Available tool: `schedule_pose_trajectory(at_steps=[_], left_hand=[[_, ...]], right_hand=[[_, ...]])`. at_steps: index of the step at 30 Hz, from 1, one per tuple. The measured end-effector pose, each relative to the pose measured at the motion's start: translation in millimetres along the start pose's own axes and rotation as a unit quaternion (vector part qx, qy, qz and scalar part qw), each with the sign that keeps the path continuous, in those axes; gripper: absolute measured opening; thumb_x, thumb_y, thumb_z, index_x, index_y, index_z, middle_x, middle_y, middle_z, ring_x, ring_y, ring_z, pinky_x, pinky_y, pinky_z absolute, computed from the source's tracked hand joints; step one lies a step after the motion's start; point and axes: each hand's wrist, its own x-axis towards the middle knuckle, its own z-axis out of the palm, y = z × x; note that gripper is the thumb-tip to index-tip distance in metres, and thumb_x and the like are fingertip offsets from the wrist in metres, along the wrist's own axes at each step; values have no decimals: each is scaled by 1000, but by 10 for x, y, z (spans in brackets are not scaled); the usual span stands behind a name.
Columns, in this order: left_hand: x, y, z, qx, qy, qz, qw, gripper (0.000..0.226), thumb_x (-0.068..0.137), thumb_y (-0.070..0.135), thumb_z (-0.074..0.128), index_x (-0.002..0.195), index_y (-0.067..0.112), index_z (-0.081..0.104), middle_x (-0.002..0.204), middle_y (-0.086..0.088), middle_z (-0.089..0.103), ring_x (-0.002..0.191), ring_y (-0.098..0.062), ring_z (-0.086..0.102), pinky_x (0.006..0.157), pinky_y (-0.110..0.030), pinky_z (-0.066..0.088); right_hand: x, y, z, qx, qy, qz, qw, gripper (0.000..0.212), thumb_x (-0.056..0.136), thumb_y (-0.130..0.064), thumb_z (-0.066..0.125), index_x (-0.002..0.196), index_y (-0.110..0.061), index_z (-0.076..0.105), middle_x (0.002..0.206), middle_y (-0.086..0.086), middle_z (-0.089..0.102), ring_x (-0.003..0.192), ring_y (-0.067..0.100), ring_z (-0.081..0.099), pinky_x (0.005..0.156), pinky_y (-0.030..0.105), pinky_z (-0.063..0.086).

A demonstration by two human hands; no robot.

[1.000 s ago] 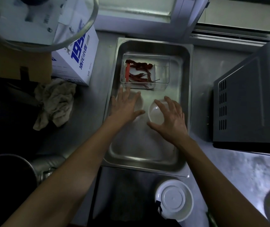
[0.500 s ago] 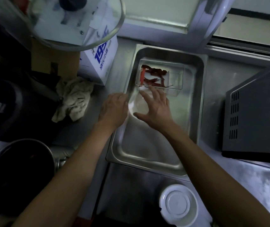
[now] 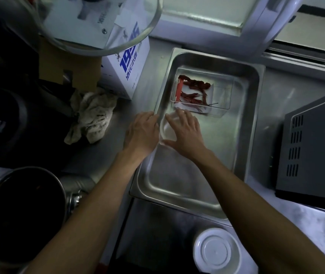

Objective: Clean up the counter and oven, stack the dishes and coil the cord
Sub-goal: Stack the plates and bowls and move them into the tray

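A steel tray lies on the steel counter. Near its left wall sits a small clear dish. My right hand lies over the dish, fingers spread across its top and thumb at its near edge. My left hand is just outside the tray at the left rim, fingers curled against the rim beside the dish; whether it grips anything is unclear. A clear box of dried red chillies stands at the tray's far end. A white bowl sits upside down near the front edge.
A dark oven stands to the right of the tray. Left of the tray are a crumpled rag, a white box with blue print, a glass lid and a dark pot.
One second ago each hand lay on its own small dish in the tray. My right hand has slid its dish left to the tray's left wall, and my left hand has drawn back outside the rim.
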Motion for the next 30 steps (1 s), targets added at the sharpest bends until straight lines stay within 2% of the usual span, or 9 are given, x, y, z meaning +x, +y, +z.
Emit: schedule_pose_trajectory(at_steps=[3, 7, 10, 13, 16, 17, 21, 26, 30], left_hand=[[-25, 24, -8, -8, 2, -8, 1000, 29, 98, 15, 45, 120, 7, 63, 123, -12, 63, 119, -28, 54, 100, -44, 46], [-123, 104, -91, -9, -2, -13, 1000, 29, 99, 18, 46, 120, 8, 63, 123, -11, 63, 120, -28, 53, 102, -42, 44], [-236, 144, -159, -9, -4, -9, 1000, 30, 98, 20, 47, 120, 8, 63, 122, -11, 63, 119, -30, 54, 101, -43, 42], [-379, 158, -175, 9, -4, -10, 1000, 29, 97, 20, 48, 121, 12, 62, 120, -10, 63, 116, -30, 54, 99, -45, 46], [-561, 211, -159, 26, -19, 5, 999, 42, 93, 32, 38, 127, 18, 58, 125, -5, 60, 119, -26, 52, 98, -49, 46], [-640, 256, -156, 29, -23, 9, 999, 44, 92, 32, 40, 130, 18, 57, 128, -5, 59, 121, -26, 50, 99, -49, 45], [-1023, 483, -104, 33, -19, 48, 998, 43, 90, 19, 57, 132, 14, 56, 132, -9, 57, 122, -30, 51, 96, -51, 48], [-1487, 697, 37, 25, -21, 82, 996, 49, 86, 30, 46, 129, 11, 58, 123, -15, 61, 112, -36, 56, 94, -48, 49], [-1772, 844, 122, 26, -29, 93, 995, 49, 88, 28, 49, 131, 8, 59, 131, -18, 60, 121, -37, 54, 98, -51, 47]], right_hand=[[-22, 27, 20, -6, -11, -5, 1000, 91, 83, -71, 58, 156, -38, 15, 167, 6, -4, 152, 34, -5, 120, 53, 0], [-32, 3, -4, -23, -33, 1, 999, 90, 87, -73, 47, 158, -37, 5, 166, 5, -12, 152, 33, -14, 121, 54, -2], [-100, -17, -70, -7, -30, 7, 999, 86, 89, -71, 46, 158, -35, 8, 167, 5, -11, 152, 31, -14, 121, 53, -2], [-303, -14, -150, 14, 1, 20, 1000, 74, 95, -63, 45, 156, -29, 20, 167, 7, 0, 153, 29, -7, 123, 51, 4], [-621, 25, -242, 41, 52, 38, 997, 64, 98, -52, 48, 152, -24, 31, 164, 10, 18, 152, 31, 10, 121, 51, 17], [-743, 45, -274, 54, 60, 47, 996, 62, 99, -50, 48, 153, -24, 31, 164, 11, 21, 152, 31, 13, 121, 49, 18], [-1270, 126, -344, 74, 73, 73, 992, 61, 100, -46, 49, 153, -22, 32, 163, 11, 23, 152, 29, 15, 122, 47, 19], [-1912, 200, -309, 102, 90, 67, 988, 56, 98, -35, 58, 149, -17, 42, 159, 14, 31, 149, 32, 23, 119, 49, 27], [-2357, 210, -273, 112, 124, 72, 983, 53, 95, -29, 63, 143, -13, 49, 153, 18, 41, 143, 38, 35, 114, 52, 35]])
